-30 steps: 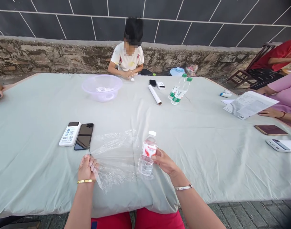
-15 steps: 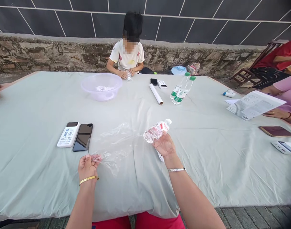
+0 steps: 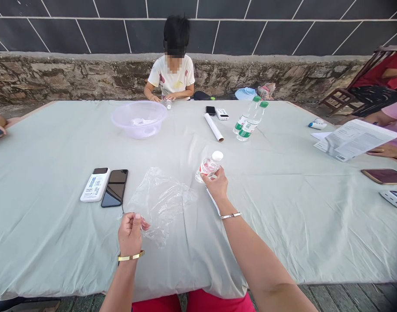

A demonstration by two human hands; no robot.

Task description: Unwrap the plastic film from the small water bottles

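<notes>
My left hand point(image 3: 130, 229) pinches one edge of a clear plastic film point(image 3: 162, 197), which lies crumpled across the cloth between my hands. In my right hand point(image 3: 217, 184) is a small clear water bottle point(image 3: 206, 170) with a white cap and a red-and-white label; it leans a little to the right. Fingers and thumb wrap around the bottle's side. Under my right wrist a white object point(image 3: 212, 200) shows only in part. Left of the film lie a black phone point(image 3: 114, 188) and a white power bank point(image 3: 95, 185), side by side.
Across the cloth-covered table point(image 3: 61, 147) a person point(image 3: 172, 78) handles another small bottle. A lilac basin point(image 3: 139, 130), a white roll point(image 3: 214, 127) and two green-capped bottles point(image 3: 248, 125) stand or lie farther back. At right, another person's hand point(image 3: 388, 151) is by some papers point(image 3: 356, 138).
My right hand has turned the bottle from strongly tilted to nearly upright. The film's far end has come away from the bottle and settled on the cloth. My left hand has moved slightly right.
</notes>
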